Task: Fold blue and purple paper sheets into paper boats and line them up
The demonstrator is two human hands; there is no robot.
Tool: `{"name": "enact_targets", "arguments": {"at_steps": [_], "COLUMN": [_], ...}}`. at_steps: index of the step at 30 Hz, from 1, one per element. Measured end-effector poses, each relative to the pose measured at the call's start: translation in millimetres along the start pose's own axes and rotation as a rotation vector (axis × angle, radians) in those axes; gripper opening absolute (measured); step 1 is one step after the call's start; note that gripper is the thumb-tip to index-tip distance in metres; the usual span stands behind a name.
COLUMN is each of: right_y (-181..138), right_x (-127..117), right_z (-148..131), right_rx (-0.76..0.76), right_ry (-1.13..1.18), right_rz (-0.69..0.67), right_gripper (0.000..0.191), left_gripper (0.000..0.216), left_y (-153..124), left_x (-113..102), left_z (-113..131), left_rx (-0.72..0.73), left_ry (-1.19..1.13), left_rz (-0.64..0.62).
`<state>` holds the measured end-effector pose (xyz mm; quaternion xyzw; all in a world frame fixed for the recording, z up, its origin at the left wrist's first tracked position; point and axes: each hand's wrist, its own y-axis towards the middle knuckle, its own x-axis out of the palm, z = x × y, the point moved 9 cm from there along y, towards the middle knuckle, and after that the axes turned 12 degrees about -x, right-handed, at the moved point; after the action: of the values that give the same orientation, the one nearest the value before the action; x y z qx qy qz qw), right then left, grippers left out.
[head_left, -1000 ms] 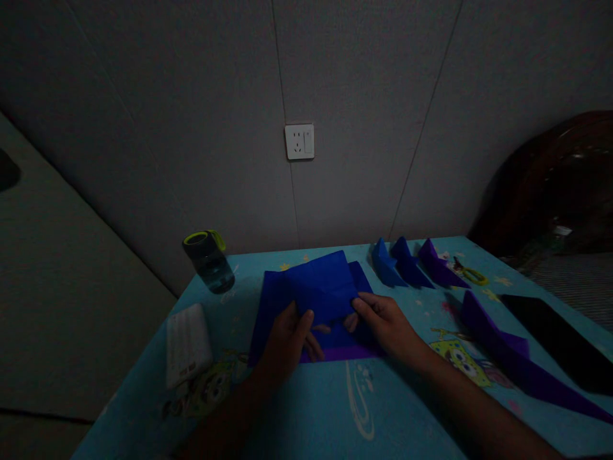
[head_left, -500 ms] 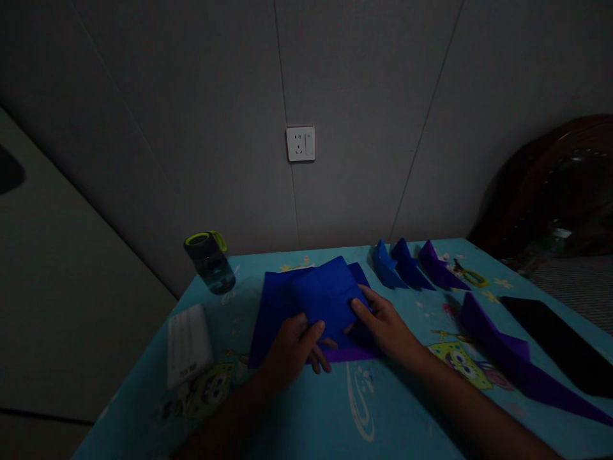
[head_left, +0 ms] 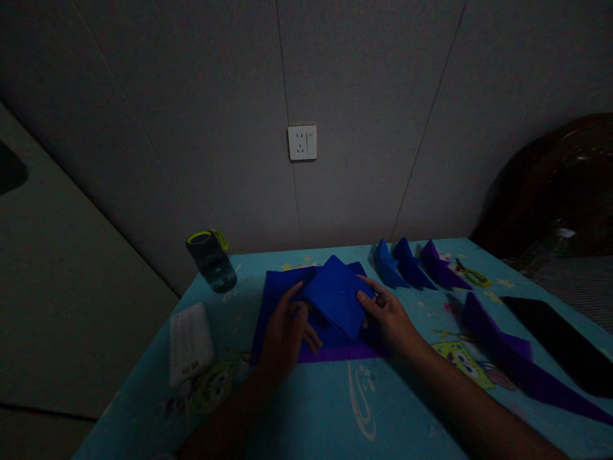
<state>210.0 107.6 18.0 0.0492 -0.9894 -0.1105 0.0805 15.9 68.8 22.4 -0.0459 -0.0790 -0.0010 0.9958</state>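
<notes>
A folded blue paper (head_left: 339, 297), roughly square and turned on its corner, is held above larger flat sheets. My right hand (head_left: 385, 313) grips its right corner, thumb on top and the other fingers partly hidden behind. At its left edge is my left hand (head_left: 287, 329), fingers apart; whether a fingertip touches the paper I cannot tell. Beneath both hands lie dark blue sheets (head_left: 275, 300), with a purple strip (head_left: 330, 354) showing along the near edge.
Folded paper boats, light blue (head_left: 387, 265), dark blue (head_left: 409, 265) and purple (head_left: 440, 268), stand at the back right near scissors (head_left: 474, 276). A larger purple boat (head_left: 507, 351) lies beside a black flat object (head_left: 558, 338). Left are a bottle (head_left: 213, 265) and a white power bank (head_left: 191, 345).
The folded paper has turned so a corner points toward me. My left hand has let go of its lower edge and moved left, fingers spreading. My right hand keeps hold.
</notes>
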Motion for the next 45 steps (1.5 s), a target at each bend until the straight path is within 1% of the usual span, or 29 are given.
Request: {"name": "enact_targets", "arguments": {"at_steps": [2, 4, 8, 16, 18, 21, 24, 27, 30, 34, 36, 39, 45], "right_y": [-1.3, -2.6, -4.2, -3.6, -4.3, -5.1, -5.4, -6.0, -6.2, -6.4, -6.6, -5.9, -3.3], "right_x": [1.8, 4.0, 7.8, 9.3, 10.4, 11.2, 11.7, 13.1, 14.0, 14.5, 15.1, 16.2, 14.2], "right_z": [1.7, 3.1, 5.1, -0.2, -1.6, -1.0, 2.3, 4.8, 2.5, -3.8, -6.2, -8.6, -3.8], "right_rx": [0.018, 0.036, 0.060, 0.007, 0.003, 0.011, 0.027, 0.042, 0.035, 0.019, 0.019, 0.009, 0.006], "right_ry": [0.008, 0.022, 0.024, -0.033, -0.034, -0.031, -0.003, -0.002, -0.034, -0.068, -0.083, -0.080, -0.028], "right_rz": [-0.017, -0.032, -0.060, -0.091, -0.105, -0.115, -0.111, -0.119, -0.125, -0.128, -0.133, -0.140, -0.130], "right_gripper": [0.067, 0.067, 0.068, 0.068, 0.067, 0.066, 0.064, 0.066, 0.070, 0.071, 0.070, 0.070, 0.072], "left_gripper": [0.063, 0.064, 0.066, 0.047, 0.052, 0.062, 0.063, 0.061, 0.054, 0.039, 0.035, 0.036, 0.040], "left_y": [0.5, -0.8, -5.8, -6.2, -7.3, -10.6, -13.9, -15.4, -14.0, -10.9, -10.6, -9.8, -9.3], "left_x": [-5.6, -6.7, 0.5, -1.2, -1.8, 1.3, 4.0, 3.7, 0.7, -8.6, -11.9, -13.0, -9.4], "left_z": [5.9, 9.4, 12.7, 12.3, 14.2, 17.1, 18.5, 18.6, 18.4, 21.1, 23.8, 25.2, 25.0], "left_rx": [0.037, 0.055, 0.071, 0.086, 0.103, 0.125, 0.141, 0.177, 0.231, 0.299, 0.322, 0.323, 0.336], "left_ry": [-0.017, -0.012, 0.055, 0.082, 0.069, 0.062, 0.089, 0.129, 0.150, 0.240, 0.277, 0.277, 0.308], "left_rz": [0.035, 0.045, -0.002, -0.002, -0.002, -0.050, -0.090, -0.091, -0.064, 0.063, 0.113, 0.123, 0.094]}}
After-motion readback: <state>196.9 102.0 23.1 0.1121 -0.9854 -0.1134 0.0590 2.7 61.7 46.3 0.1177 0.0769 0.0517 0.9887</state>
